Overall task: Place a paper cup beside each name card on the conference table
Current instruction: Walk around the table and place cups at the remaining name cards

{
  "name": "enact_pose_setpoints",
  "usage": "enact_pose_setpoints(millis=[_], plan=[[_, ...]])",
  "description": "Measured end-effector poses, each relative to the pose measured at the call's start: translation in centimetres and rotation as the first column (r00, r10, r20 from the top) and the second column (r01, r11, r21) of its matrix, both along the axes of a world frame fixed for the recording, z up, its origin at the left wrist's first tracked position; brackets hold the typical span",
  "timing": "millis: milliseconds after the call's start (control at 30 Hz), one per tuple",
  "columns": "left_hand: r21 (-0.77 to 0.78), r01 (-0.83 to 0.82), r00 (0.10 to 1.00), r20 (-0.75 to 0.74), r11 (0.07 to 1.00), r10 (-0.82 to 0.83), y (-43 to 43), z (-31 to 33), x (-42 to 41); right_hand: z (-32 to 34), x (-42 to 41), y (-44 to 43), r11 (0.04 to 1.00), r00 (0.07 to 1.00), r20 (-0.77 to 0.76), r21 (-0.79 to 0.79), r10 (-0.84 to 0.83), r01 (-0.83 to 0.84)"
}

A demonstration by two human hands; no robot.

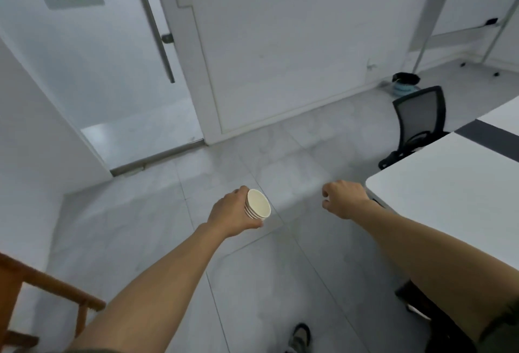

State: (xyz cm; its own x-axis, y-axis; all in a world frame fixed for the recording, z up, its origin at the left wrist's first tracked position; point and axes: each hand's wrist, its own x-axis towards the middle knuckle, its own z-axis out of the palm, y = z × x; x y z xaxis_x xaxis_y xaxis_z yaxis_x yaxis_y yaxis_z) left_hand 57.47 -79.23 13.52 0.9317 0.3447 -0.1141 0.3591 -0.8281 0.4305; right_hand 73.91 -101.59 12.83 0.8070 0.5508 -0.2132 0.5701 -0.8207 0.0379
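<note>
Carrying step: my left hand [236,212] grips a cup stack [257,203]; right hand [344,198] loosely curled, empty. No name cards visible; next, turn toward surface [449,189] at right.

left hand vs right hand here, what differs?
The left hand grips a nested stack of paper cups lying sideways, mouth facing the right hand; the right hand holds nothing, fingers loosely curled. The left hand hangs over open floor, while the right hand sits close to the corner of the white table. Both arms are bare and stretched forward at about the same height.
</note>
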Motion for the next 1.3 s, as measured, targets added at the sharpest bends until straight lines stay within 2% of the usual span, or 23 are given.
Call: enact_pose_setpoints(millis=[267,433,667,833,967,1133,1300], plan=[[0.011,0.019,1.0,0.024,1.0,-0.019,7.5,1.8,19.9,2.2,19.4,6.6,0.998,0.998,-0.011,0.029,-0.063,0.064],[0.008,0.071,0.997,0.023,0.997,-0.071,10.2,1.4,29.1,2.0,27.5,9.1,0.995,0.996,-0.004,0.03,-0.092,0.092],[0.006,0.235,0.972,0.023,0.972,-0.235,14.5,-0.4,47.1,-0.5,41.7,10.9,0.97,0.97,-0.025,0.01,-0.241,0.242],[0.034,0.392,0.92,0.01,0.919,-0.393,17.1,0.8,61.5,-0.1,51.4,11.5,0.919,0.92,-0.018,0.029,-0.392,0.392],[0.038,0.489,0.872,0.018,0.871,-0.49,15.9,1.9,70.6,0.8,56.0,10.3,0.87,0.871,-0.028,0.045,-0.49,0.491],[-0.016,0.645,0.764,0.01,0.764,-0.645,10.1,0.1,80.7,0.1,61.7,4.9,0.762,0.763,-0.032,0.036,-0.645,0.646],[-0.018,0.735,0.678,0.006,0.678,-0.735,4.0,-1.2,89.1,-1.1,67.8,-0.6,0.696,0.697,-0.028,0.04,-0.716,0.717]])
